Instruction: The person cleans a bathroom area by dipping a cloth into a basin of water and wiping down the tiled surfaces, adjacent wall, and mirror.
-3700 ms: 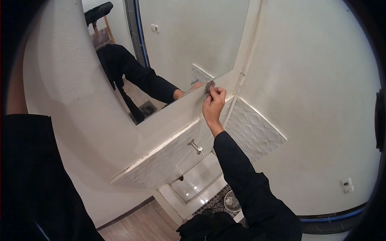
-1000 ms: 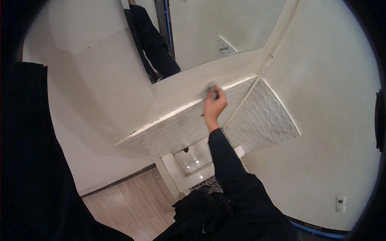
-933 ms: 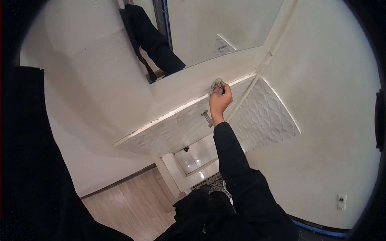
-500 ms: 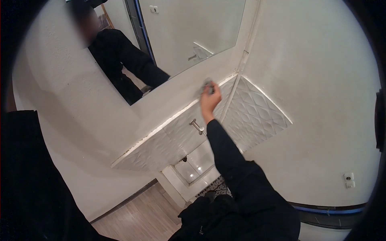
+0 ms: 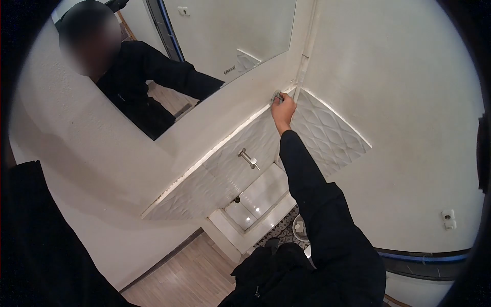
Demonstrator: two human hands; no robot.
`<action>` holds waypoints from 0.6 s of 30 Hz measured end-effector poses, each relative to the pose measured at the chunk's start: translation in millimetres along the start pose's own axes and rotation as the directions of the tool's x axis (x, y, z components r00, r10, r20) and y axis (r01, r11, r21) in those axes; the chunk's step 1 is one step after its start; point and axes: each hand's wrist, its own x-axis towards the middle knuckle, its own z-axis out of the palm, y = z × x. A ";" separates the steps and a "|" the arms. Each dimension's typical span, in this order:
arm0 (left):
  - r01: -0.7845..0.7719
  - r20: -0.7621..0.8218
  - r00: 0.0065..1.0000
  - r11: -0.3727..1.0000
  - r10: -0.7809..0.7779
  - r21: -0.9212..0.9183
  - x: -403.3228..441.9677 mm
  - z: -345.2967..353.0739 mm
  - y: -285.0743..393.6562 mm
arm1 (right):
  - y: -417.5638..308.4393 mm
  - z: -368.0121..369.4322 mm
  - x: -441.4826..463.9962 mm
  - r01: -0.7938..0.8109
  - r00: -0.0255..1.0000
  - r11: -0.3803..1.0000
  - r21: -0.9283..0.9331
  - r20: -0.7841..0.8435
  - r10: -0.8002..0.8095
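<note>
My right hand (image 5: 284,111) is closed around a small grey crumpled wad (image 5: 276,95); whether it is cloth or a scouring pad is hard to make out. The wad touches the wall at the top edge of the white patterned tiles (image 5: 245,135), close to the corner. Along that edge runs a pale, rough strip (image 5: 215,149). Of my left side only a dark sleeve (image 5: 41,230) shows at the left; the hand itself is out of view.
A mirror (image 5: 215,36) hangs above, reflecting a person in dark clothing. Below the tiles are a wall tap (image 5: 249,159) and a white basin (image 5: 230,228). A white bucket (image 5: 296,230) stands on patterned floor. Sockets (image 5: 448,219) sit on the right wall.
My right hand has moved right along the tile edge toward the corner, with the grey wad still in it. The bucket beside my arm has come into view.
</note>
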 end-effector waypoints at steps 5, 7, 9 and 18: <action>0.011 0.017 1.000 0.999 -0.012 0.041 -7.8 -3.7 1.5 | 18.1 -5.1 23.8 -0.028 0.997 0.998 -0.050 0.064 0.031; -0.005 0.032 0.999 0.998 0.003 0.058 -3.7 -4.6 0.0 | 18.3 -12.3 40.8 -0.139 0.986 0.990 -0.027 0.091 0.141; 0.000 0.040 0.999 0.998 -0.002 0.060 -0.2 -6.2 0.4 | 26.2 -31.5 48.2 0.028 0.998 0.994 -0.103 -0.053 -0.034; -0.006 0.085 0.996 1.000 0.003 0.028 3.6 -1.5 -4.8 | 100.3 -153.4 64.5 0.435 0.897 0.722 -0.538 0.194 -0.397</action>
